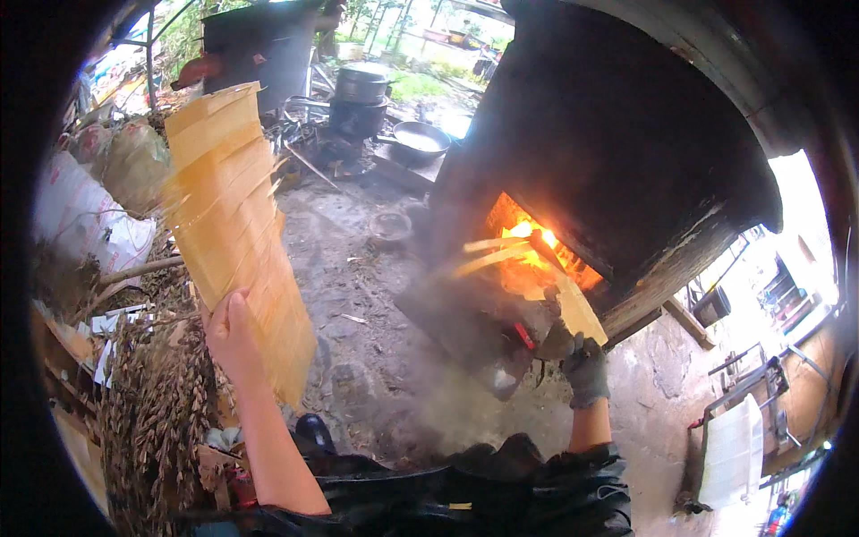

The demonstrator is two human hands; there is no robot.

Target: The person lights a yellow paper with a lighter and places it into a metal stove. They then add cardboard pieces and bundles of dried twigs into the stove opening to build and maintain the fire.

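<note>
My bare left hand (234,336) is closed on the edge of a wide, thin sheet of pale wood veneer (234,210), held upright with splintered strips along its side. On my right hand (586,369) is a dark grey glove. Its fingers close round a narrower strip of wood veneer (580,309), whose far end reaches toward the stove's mouth. Bright orange fire (533,251) burns in that opening of the large black stove (591,143). Two wood strips (495,257) stick out of the flames on the left. Smoke hangs below the opening.
Dry brown leaves (161,403) and white sacks (85,215) are piled at the left. Further back stand stacked pots (360,100) and a frying pan (420,137). A small red object (524,336) lies below the fire. At the right is a metal frame with a white panel (732,452).
</note>
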